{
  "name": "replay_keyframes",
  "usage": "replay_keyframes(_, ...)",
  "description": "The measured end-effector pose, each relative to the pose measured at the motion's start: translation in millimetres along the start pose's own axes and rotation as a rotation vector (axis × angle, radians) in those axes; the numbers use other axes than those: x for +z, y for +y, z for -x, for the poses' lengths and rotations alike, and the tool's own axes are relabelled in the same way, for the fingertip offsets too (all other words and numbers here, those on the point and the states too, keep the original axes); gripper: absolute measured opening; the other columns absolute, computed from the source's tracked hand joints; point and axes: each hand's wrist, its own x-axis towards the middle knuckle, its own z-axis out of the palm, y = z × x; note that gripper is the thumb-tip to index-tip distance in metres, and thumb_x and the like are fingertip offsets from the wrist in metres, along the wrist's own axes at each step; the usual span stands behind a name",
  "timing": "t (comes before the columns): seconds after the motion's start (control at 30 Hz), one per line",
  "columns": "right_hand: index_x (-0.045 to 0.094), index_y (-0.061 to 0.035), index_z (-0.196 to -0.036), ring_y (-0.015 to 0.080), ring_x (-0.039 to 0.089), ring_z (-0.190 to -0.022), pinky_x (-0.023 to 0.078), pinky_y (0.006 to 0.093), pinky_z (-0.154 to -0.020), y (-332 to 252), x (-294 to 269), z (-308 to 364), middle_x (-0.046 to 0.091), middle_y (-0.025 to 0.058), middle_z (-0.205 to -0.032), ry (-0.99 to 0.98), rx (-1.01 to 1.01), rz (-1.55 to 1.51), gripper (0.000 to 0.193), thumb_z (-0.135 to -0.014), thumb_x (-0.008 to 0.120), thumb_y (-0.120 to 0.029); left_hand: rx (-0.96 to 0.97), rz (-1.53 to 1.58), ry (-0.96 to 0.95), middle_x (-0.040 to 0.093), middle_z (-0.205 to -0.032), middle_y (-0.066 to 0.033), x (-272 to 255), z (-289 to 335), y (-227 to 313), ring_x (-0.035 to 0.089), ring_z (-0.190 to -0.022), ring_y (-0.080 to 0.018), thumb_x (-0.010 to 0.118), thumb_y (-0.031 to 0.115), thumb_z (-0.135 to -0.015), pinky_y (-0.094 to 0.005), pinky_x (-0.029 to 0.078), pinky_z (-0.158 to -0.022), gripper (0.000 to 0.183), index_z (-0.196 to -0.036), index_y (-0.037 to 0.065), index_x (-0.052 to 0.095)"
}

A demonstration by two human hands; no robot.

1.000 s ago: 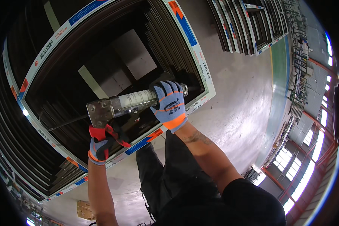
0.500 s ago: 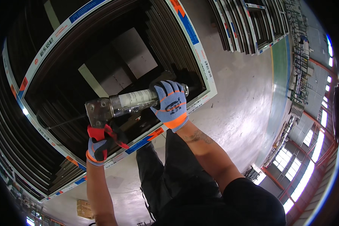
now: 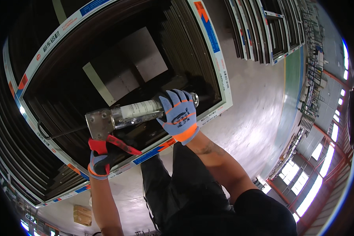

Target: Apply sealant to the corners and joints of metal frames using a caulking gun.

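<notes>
Silver and red, a sealant gun (image 3: pixel 124 115) is held over dark frames (image 3: pixel 187 43). The left hand (image 3: pixel 98 160) grasps its handle (image 3: pixel 97 146); the right hand (image 3: pixel 181 117) clasps the barrel (image 3: pixel 139 109) farther right.

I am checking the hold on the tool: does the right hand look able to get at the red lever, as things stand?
Probably yes: nothing visible lies between the right hand and the free end of the red lever, though it would first have to let go of the metal tool.
</notes>
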Motion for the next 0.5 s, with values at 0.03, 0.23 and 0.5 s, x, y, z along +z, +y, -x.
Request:
replay_keyframes(0.03,0.058,-0.0082,-0.116,0.0322,0.051,-0.111,0.039,0.0480,-0.097,-3.6,4.7,-5.5,0.054,0.0127,-0.118,-0.031,-0.009,-0.010,0.063,-0.060,0.078,-0.028,0.020,0.005,-0.015,0.065,-0.100,-0.0171,-5.1,-1.1,-1.1,0.063,-0.093,-0.0284,0.068,0.006,-0.056,-0.0385,0.051,-0.086,0.072,-0.125,-0.004,0.049)
replay_keyframes(0.23,0.052,-0.0101,-0.125,0.0330,0.046,-0.120,0.036,0.0472,-0.102,-13.7,40.8,-40.6,0.050,0.0127,-0.127,-0.316,0.086,0.065,0.064,-0.069,0.075,-0.033,-0.042,0.249,0.182,0.064,-0.103,-0.0144,-41.6,-13.9,-23.9,0.064,-0.094,-0.0264,0.067,0.008,-0.059,-0.0339,0.051,-0.085,0.068,-0.124,-0.003,0.050)
replay_keyframes(0.5,0.051,-0.0151,-0.131,0.0342,0.044,-0.125,0.034,0.0466,-0.106,-8.6,49.4,-51.8,0.050,0.0143,-0.132,-0.528,0.245,0.190,0.065,-0.073,0.073,-0.034,-0.145,0.066,0.206,0.066,-0.095,-0.0062,-66.3,-48.4,-37.6,0.063,-0.086,-0.0146,0.066,-0.007,-0.068,-0.0240,0.051,-0.075,0.030,-0.097,0.001,0.066)
